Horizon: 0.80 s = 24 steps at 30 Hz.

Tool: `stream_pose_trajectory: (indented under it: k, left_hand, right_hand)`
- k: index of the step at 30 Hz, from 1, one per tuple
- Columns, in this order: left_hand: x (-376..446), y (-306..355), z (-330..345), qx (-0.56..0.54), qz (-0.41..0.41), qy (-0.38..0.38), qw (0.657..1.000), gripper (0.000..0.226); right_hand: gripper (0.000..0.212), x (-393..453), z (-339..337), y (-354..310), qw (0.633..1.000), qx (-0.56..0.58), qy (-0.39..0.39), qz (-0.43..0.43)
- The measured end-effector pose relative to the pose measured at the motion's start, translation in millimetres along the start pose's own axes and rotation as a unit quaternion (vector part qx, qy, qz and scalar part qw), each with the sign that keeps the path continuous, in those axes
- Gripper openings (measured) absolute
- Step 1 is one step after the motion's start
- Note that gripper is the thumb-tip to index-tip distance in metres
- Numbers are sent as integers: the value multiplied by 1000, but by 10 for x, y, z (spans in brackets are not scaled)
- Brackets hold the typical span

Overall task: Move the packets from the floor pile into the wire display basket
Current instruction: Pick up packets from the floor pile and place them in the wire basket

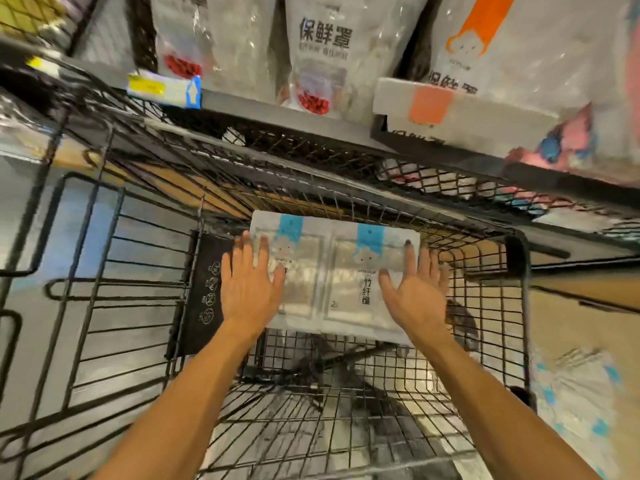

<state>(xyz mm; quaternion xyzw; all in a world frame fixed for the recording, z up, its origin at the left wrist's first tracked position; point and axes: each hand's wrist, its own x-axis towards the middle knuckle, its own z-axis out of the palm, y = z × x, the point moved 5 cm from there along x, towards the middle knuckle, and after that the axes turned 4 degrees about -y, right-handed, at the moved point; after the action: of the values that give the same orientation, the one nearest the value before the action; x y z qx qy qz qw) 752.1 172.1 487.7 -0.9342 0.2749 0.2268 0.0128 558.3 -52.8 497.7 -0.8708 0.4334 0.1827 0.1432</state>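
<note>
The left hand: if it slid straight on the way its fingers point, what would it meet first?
The left hand lies flat on the left packet, fingers pointing at the basket's far wall. Probably it would cross the packet's top edge, then meet that wire wall; depth is unclear.

Dim, warm light; edges smeared (perhaps motion blur), wide-angle bending, glare on plastic.
</note>
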Motion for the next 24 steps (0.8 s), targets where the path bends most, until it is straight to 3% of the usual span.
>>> stream_pose_trajectory:
  k: [12, 24]
  left_hand:
    - [-1011, 547, -1573, -16, -6, 122, 992, 66]
    - [-1803, 1076, -2601, -1, 94, 155, 983, 68]
  right_hand:
    - [78, -703, -1611, 102, 993, -13, 59, -103]
    - [83, -1673, -2612, 502, 990, 30, 120, -64]
